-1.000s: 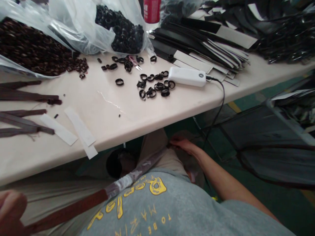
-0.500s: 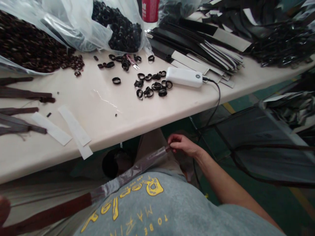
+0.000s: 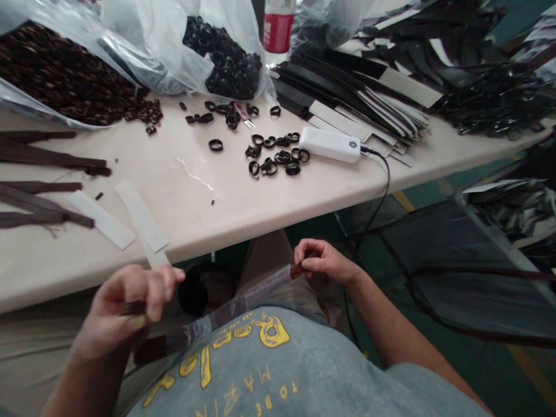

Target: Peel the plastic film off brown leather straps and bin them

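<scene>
A long brown strap (image 3: 299, 270) lies across my lap, most of its length inside a clear plastic sleeve (image 3: 243, 304). My right hand (image 3: 324, 260) pinches the strap's end where it pokes out of the sleeve, fingers curled. At lower left, my left hand (image 3: 130, 307) is closed with a dark brown piece showing between thumb and fingers; it looks like the other end of the strap. Below that hand, brown material shows near the sleeve's left end, partly hidden by the wrist.
On the white table (image 3: 243, 208) are black loops (image 3: 282, 156), small scissors (image 3: 244, 114), a white corded device (image 3: 330, 145), white strips (image 3: 141, 215) and brown straps (image 3: 47, 155). Bags of brown loops (image 3: 65, 81) and black loops (image 3: 232, 63) stand behind, with black strips (image 3: 347, 87) at right.
My left hand has come in from the left edge, moving right and up towards the sleeve. More of the strap's end shows at my right hand, which has hardly moved.
</scene>
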Action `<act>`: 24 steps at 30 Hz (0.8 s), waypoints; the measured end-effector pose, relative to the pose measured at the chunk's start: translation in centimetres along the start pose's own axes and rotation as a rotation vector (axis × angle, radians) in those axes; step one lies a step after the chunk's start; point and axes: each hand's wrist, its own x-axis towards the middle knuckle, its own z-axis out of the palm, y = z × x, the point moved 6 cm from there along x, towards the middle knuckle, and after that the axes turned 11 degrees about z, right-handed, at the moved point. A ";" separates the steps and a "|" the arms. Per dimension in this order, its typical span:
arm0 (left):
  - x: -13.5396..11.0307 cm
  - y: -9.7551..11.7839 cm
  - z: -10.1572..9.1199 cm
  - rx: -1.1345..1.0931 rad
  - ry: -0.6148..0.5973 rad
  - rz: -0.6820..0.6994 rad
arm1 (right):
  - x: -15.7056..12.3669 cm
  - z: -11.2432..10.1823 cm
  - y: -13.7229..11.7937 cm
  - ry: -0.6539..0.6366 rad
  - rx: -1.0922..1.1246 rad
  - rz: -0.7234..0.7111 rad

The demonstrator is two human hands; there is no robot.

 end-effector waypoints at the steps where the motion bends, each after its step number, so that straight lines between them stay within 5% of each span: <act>1: 0.4 -0.8 0.7 0.022 -0.083 -0.001 | -0.3 -0.6 -0.2 0.006 -0.020 0.007; 3: 1.3 -1.6 1.9 0.045 -0.134 0.020 | -1.1 -2.4 -0.7 0.075 -0.143 0.022; 6: 2.6 -1.4 2.2 -0.003 0.062 0.109 | -2.4 -5.8 -1.9 0.404 -0.678 0.042; 9: 3.0 -1.2 2.8 -0.029 0.181 0.163 | -3.0 -5.3 -3.9 0.623 -1.091 -0.065; 11: 3.0 -1.7 3.6 -0.042 0.178 0.150 | -2.4 -1.8 -5.0 0.475 -1.044 -0.216; 14: 2.7 -2.4 4.8 -0.062 0.124 0.101 | -0.5 5.3 -6.3 0.052 -0.767 -0.382; 17: 2.4 -2.6 5.2 -0.052 0.077 0.071 | 1.7 11.0 -7.0 -0.309 -0.526 -0.373; 21: 1.9 -2.3 4.8 -0.050 0.057 0.073 | 4.0 14.5 -5.9 -0.601 -0.188 -0.152; 24: 1.3 -2.6 3.9 -0.031 0.114 0.050 | 5.0 14.6 -4.6 -0.578 -0.037 -0.026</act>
